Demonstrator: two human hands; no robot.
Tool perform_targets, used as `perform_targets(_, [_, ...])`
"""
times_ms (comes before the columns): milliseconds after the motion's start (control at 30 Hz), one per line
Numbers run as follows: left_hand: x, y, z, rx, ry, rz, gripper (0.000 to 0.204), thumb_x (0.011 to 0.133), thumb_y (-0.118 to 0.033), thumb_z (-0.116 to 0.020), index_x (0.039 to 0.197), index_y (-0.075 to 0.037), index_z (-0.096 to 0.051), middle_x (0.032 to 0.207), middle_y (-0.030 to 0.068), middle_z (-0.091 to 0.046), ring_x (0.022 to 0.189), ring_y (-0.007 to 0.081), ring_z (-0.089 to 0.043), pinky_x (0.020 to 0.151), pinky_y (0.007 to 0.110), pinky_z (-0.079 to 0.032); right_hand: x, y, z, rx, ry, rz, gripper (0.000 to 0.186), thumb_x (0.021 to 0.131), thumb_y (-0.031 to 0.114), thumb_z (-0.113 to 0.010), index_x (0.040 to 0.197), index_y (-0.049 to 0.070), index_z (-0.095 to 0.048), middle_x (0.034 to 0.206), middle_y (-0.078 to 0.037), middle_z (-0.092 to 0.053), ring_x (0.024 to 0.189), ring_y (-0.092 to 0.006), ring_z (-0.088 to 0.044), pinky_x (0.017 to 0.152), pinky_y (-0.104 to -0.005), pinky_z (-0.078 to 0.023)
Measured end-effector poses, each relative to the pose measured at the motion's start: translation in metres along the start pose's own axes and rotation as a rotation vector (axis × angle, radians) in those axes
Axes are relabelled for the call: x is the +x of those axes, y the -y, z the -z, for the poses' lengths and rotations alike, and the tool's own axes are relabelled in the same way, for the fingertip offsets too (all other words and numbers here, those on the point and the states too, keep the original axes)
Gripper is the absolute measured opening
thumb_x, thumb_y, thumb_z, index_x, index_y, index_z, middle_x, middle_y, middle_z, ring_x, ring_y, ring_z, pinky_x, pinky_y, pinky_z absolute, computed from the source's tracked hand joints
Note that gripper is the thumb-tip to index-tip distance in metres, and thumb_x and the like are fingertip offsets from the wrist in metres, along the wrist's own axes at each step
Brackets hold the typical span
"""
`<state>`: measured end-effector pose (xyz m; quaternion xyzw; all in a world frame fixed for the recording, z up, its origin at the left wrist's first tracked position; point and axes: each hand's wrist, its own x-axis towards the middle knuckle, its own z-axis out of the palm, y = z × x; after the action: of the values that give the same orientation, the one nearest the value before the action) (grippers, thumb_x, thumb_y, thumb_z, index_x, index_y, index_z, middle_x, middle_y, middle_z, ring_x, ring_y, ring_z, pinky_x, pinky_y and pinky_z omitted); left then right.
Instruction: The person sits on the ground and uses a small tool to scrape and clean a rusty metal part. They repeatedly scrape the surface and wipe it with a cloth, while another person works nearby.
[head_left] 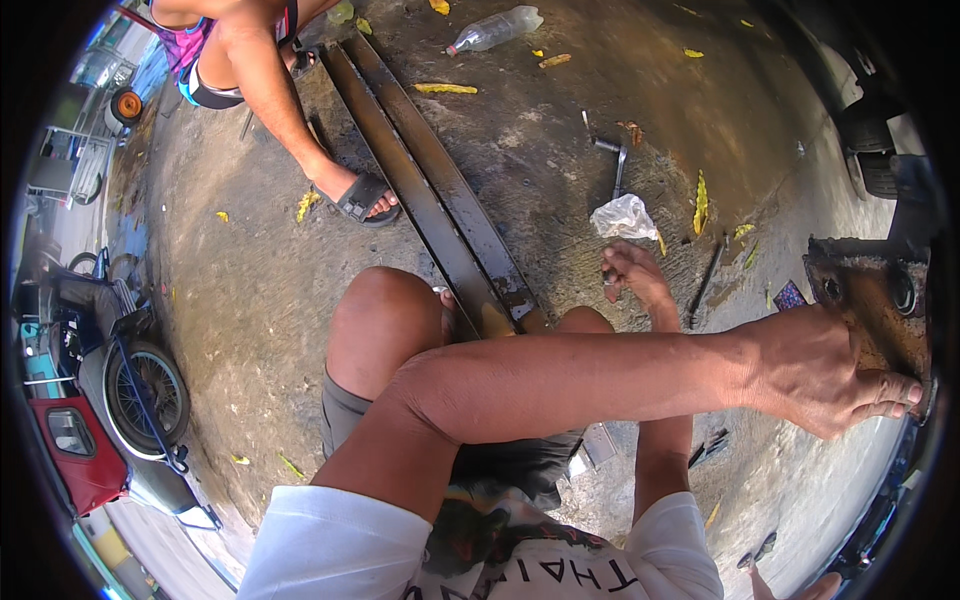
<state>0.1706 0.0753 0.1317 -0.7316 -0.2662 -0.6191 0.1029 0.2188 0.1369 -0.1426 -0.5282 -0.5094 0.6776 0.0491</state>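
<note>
My left arm reaches across my body to the far right. There my left hand (815, 370) is closed at the edge of a rusty metal bracket (870, 320) with bolt holes, its fingers bent over the lower part. My right hand (635, 275) hangs low over the ground beyond my forearm, just short of a crumpled clear plastic bag (622, 216). Its fingers are curled together, and what they hold, if anything, is too small to make out. An L-shaped metal wrench (620, 168) lies behind the bag. Two long dark steel bars (420, 180) run from between my knees to the upper left.
Another person's sandalled foot (365, 195) stands beside the bars. A plastic bottle (495, 30) lies at the back. A thin dark rod (708, 283) lies right of my right hand. Parked at the left is a vehicle with a spoked wheel (147, 395). Yellow leaves dot the concrete.
</note>
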Motion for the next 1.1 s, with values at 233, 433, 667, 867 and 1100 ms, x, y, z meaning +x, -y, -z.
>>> perform_targets(233, [-0.017,0.016,0.037,-0.002,-0.024,-0.007,0.032,0.096,-0.033,-0.064,0.117,-0.009,-0.072,0.090,0.0118,-0.062,0.051,0.0128,-0.054,0.038,0.027,-0.042,0.151,0.000,-0.086,-0.575,0.028,0.281,0.037,0.097,0.024,-0.057,0.130,0.007,-0.060,0.114,-0.014,-0.066,0.099,-0.0324,-0.064,0.084,-0.0479,-0.054])
perform_targets(433, [-0.028,0.026,0.052,-0.069,-0.028,-0.025,0.029,0.095,-0.030,-0.065,0.112,-0.007,-0.073,0.098,0.0128,-0.063,0.052,0.0124,-0.053,0.039,0.026,-0.043,0.255,-0.020,-0.112,-1.191,-0.168,0.661,0.034,0.093,0.012,-0.058,0.125,0.002,-0.065,0.119,-0.019,-0.069,0.105,-0.0383,-0.069,0.090,-0.0501,-0.056])
perform_targets(667, [-0.031,0.032,0.058,-0.058,-0.014,-0.057,0.026,0.093,-0.027,-0.066,0.106,-0.005,-0.074,0.109,0.0141,-0.063,0.054,0.0119,-0.053,0.039,0.025,-0.043,0.258,-0.018,-0.117,-0.984,-0.245,0.542,0.020,0.087,0.018,-0.064,0.099,0.004,-0.071,0.096,-0.022,-0.071,0.095,-0.0413,-0.068,0.084,-0.0498,-0.056])
perform_targets(867, [-0.022,0.025,0.047,-0.029,0.024,-0.143,0.024,0.092,-0.025,-0.068,0.100,-0.003,-0.075,0.117,0.0152,-0.064,0.056,0.0115,-0.052,0.040,0.023,-0.044,0.261,-0.050,-0.097,-0.966,-0.201,0.710,0.023,0.084,0.024,-0.068,0.097,0.005,-0.070,0.094,-0.020,-0.072,0.086,-0.0376,-0.069,0.075,-0.0491,-0.056])
perform_targets(1100, [0.006,0.020,0.023,0.114,-0.009,-0.297,0.022,0.090,-0.022,-0.069,0.094,-0.001,-0.077,0.127,0.0164,-0.064,0.058,0.0110,-0.052,0.040,0.022,-0.044,0.148,-0.068,-0.045,-0.050,-0.265,0.315,0.035,0.089,0.029,-0.069,0.114,0.004,-0.067,0.106,-0.021,-0.072,0.095,-0.0334,-0.070,0.081,-0.0463,-0.057])
